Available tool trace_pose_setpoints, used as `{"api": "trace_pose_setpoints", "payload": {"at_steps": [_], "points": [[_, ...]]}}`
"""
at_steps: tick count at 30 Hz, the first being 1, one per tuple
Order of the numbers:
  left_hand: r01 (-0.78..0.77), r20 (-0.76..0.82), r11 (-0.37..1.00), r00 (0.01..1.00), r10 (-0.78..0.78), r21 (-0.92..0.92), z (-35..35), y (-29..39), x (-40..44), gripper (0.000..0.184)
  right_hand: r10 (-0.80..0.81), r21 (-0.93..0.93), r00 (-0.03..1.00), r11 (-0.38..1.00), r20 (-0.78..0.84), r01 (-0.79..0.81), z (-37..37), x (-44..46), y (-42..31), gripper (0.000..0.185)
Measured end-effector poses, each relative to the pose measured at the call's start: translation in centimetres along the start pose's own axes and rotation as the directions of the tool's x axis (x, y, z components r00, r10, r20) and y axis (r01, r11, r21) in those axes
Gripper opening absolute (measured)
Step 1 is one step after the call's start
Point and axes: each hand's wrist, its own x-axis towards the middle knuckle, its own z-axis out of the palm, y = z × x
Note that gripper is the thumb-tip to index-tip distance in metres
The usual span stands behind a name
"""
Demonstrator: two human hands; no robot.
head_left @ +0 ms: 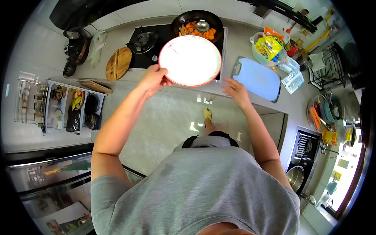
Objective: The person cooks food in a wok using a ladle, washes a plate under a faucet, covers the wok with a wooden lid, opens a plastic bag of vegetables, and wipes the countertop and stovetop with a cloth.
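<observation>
My left hand (pixel 154 81) grips the left rim of a white plate (pixel 190 60) with a red edge. The plate is held up in front of the stove, its bright face towards me. Just right of the plate, my right hand (pixel 236 93) is apart from it, fingers spread and holding nothing. Behind the plate, a dark wok (pixel 216 19) sits on the stove with orange chunks of food (pixel 209 33) in it. A metal ladle (pixel 202 26) rests among the chunks. The plate hides the wok's near edge and part of the stove (pixel 135 56).
A blue cutting board (pixel 258 78) lies right of my right hand. Beyond it stand a bowl of packets (pixel 256 55) and a clear plastic container (pixel 293 81). A round wooden board (pixel 118 64) lies left of the stove. The sink (pixel 296 178) holds a metal bowl at right.
</observation>
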Motion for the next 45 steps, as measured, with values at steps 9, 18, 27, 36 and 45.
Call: {"api": "trace_pose_setpoints", "payload": {"at_steps": [9,18,27,36,45], "points": [[0.030,-0.101,0.996,0.994,-0.039,-0.083,-5.9,2.2,10.1,0.020,0.341,0.510,0.924,0.772,0.169,-0.379,8.1,16.8,-2.9,0.053],[0.098,-0.044,0.995,0.994,-0.098,0.015,-7.3,2.7,21.2,0.020,0.444,0.389,0.895,0.831,-0.032,-0.398,3.8,17.1,-4.6,0.030],[0.173,-0.007,0.958,0.984,-0.176,0.227,-6.9,4.2,29.4,0.020,0.448,0.311,0.891,0.839,0.068,-0.445,0.4,16.0,-5.8,0.034],[0.205,0.007,0.887,0.974,-0.228,0.415,-7.3,7.2,32.9,0.020,0.413,0.276,0.909,0.869,0.052,-0.411,0.3,15.3,-5.4,0.027],[0.187,-0.004,0.813,0.975,-0.222,0.551,-7.3,11.4,34.5,0.028,0.308,-0.122,0.950,0.942,-0.058,-0.313,0.3,14.6,-7.6,0.017]]}}
